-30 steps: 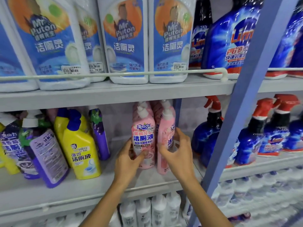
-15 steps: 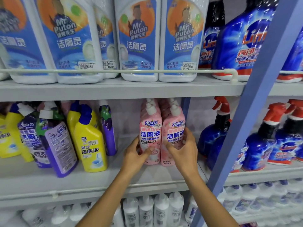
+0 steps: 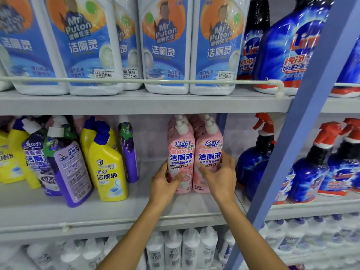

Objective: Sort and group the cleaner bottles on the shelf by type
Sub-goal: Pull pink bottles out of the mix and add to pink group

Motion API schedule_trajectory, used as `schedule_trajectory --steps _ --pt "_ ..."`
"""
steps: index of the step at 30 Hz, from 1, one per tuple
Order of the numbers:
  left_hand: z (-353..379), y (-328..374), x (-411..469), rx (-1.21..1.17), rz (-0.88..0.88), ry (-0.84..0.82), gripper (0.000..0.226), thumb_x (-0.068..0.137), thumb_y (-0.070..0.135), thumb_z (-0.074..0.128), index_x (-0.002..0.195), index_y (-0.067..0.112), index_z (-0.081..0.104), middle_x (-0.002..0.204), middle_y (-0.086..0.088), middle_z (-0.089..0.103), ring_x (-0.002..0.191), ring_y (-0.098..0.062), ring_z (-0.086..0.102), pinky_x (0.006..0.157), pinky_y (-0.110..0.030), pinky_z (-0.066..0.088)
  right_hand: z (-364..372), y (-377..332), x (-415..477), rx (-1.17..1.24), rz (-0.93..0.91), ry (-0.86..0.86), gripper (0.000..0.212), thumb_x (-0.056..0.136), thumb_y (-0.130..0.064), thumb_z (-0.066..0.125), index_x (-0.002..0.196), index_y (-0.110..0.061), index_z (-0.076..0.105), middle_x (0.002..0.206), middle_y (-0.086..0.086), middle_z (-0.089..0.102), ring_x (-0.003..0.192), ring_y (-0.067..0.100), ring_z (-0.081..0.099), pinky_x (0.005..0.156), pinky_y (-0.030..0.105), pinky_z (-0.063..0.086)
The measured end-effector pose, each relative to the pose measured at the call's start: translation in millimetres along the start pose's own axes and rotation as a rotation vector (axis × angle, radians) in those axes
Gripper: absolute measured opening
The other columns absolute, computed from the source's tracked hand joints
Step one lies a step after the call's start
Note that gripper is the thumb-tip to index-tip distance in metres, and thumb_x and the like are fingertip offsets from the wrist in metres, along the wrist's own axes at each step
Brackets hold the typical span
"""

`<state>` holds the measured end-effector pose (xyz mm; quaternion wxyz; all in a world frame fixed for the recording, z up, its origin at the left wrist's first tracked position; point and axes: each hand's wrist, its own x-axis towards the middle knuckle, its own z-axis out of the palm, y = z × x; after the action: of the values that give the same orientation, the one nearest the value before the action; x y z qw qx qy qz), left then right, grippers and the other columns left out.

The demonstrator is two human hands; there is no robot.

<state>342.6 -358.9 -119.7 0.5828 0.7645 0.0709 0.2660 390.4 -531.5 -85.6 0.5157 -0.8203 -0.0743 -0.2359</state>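
Two pink cleaner bottles stand side by side at the front of the middle shelf [image 3: 116, 209], with more pink ones behind them. My left hand [image 3: 165, 184] grips the left pink bottle [image 3: 181, 152] low down, thumb across its front. My right hand [image 3: 220, 176] grips the right pink bottle [image 3: 209, 151] from its right side. Further left stand a yellow bottle [image 3: 109, 168] with a blue cap, a tilted purple bottle [image 3: 70, 168] and another purple bottle [image 3: 128, 151] behind, mixed with more yellow and purple ones.
Large white Mr Puton jugs [image 3: 165, 45] fill the top shelf behind a rail [image 3: 175, 81]. Blue spray bottles with red triggers [image 3: 257, 158] stand to the right past a blue upright post [image 3: 292, 133]. White bottles [image 3: 191, 248] line the shelf below. Bare shelf lies between yellow and pink bottles.
The right pink bottle has been turned so its label faces front and set upright tight beside the left one. Both hands stay on the bottles; the view shifted slightly left.
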Motion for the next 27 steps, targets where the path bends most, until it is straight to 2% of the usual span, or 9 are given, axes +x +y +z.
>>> schedule_trajectory --steps 7,10,13,16,19,21,24,25,27 --pt "4 3 -1 0.042 -0.003 -0.034 0.06 0.089 0.027 0.08 0.143 0.024 0.054 0.116 0.016 0.073 0.102 0.008 0.068 0.091 -0.024 0.059 0 -4 -1 0.118 0.048 -0.03 0.074 0.076 -0.04 0.089 0.138 -0.017 0.056 0.116 -0.003 0.073 0.097 0.009 0.07 0.084 0.029 0.06" --pt "6 1 1 0.063 -0.006 -0.034 0.061 0.09 0.028 0.079 0.144 0.024 0.052 0.118 0.014 0.074 0.104 0.005 0.069 0.093 -0.026 0.058 0 -3 -2 0.114 0.044 -0.037 0.073 0.077 -0.042 0.088 0.137 -0.017 0.056 0.113 -0.005 0.074 0.094 0.007 0.071 0.081 0.024 0.059" --pt "7 0 1 0.07 -0.022 -0.028 0.06 0.091 0.03 0.078 0.145 0.025 0.051 0.119 0.013 0.073 0.107 -0.003 0.069 0.095 -0.028 0.057 -1 -2 -4 0.125 0.055 -0.078 0.069 0.079 -0.041 0.086 0.136 -0.018 0.056 0.107 -0.012 0.07 0.087 -0.01 0.064 0.071 0.007 0.051" --pt "6 1 1 0.05 -0.063 -0.04 0.053 0.092 0.029 0.077 0.14 0.025 0.055 0.116 0.018 0.072 0.104 0.006 0.068 0.093 -0.026 0.058 -6 -2 -6 0.147 0.06 -0.121 0.061 0.086 -0.041 0.08 0.137 -0.018 0.056 0.106 -0.014 0.068 0.085 -0.013 0.061 0.067 0.0 0.047" --pt "4 7 1 0.016 -0.089 -0.058 0.043 0.094 0.032 0.074 0.134 0.025 0.058 0.113 0.023 0.07 0.1 0.013 0.066 0.084 -0.01 0.054 -13 -3 -9 0.163 0.065 -0.144 0.05 0.095 -0.051 0.062 0.136 -0.023 0.057 0.103 -0.02 0.071 0.083 -0.006 0.068 0.069 0.007 0.052" --pt "2 11 0 -0.001 -0.105 -0.081 0.038 0.096 0.036 0.071 0.131 0.029 0.059 0.114 0.022 0.07 0.105 0.007 0.067 0.083 -0.011 0.053 -18 -2 -13 0.192 0.068 -0.167 0.039 0.1 -0.054 0.051 0.133 -0.032 0.057 0.101 -0.027 0.07 0.087 -0.01 0.069 0.075 0.014 0.055" --pt "-2 17 -3 -0.059 -0.164 -0.096 0.031 0.1 0.041 0.063 0.128 0.029 0.062 0.115 0.018 0.073 0.107 -0.002 0.071 0.086 -0.018 0.056 -24 2 -21 0.258 0.122 -0.21 0.023 0.107 -0.052 0.04 0.127 -0.051 0.052 0.109 -0.04 0.064 0.102 -0.023 0.059 0.085 0.006 0.046" --pt "-3 21 -6 -0.089 -0.179 -0.093 0.029 0.101 0.041 0.06 0.127 0.029 0.063 0.113 0.018 0.074 0.106 -0.001 0.071 0.087 -0.019 0.056 -26 4 -25 0.278 0.144 -0.224 0.026 0.107 -0.054 0.038 0.128 -0.053 0.053 0.114 -0.04 0.063 0.109 -0.021 0.057 0.092 0.009 0.045" --pt "-7 29 -13 -0.126 -0.211 -0.094 0.024 0.106 0.039 0.052 0.126 0.031 0.062 0.107 0.025 0.075 0.102 0.008 0.069 0.087 -0.016 0.054 -27 9 -34 0.308 0.188 -0.237 0.042 0.105 -0.063 0.034 0.135 -0.045 0.055 0.128 -0.027 0.064 0.121 -0.009 0.057 0.106 0.025 0.046"
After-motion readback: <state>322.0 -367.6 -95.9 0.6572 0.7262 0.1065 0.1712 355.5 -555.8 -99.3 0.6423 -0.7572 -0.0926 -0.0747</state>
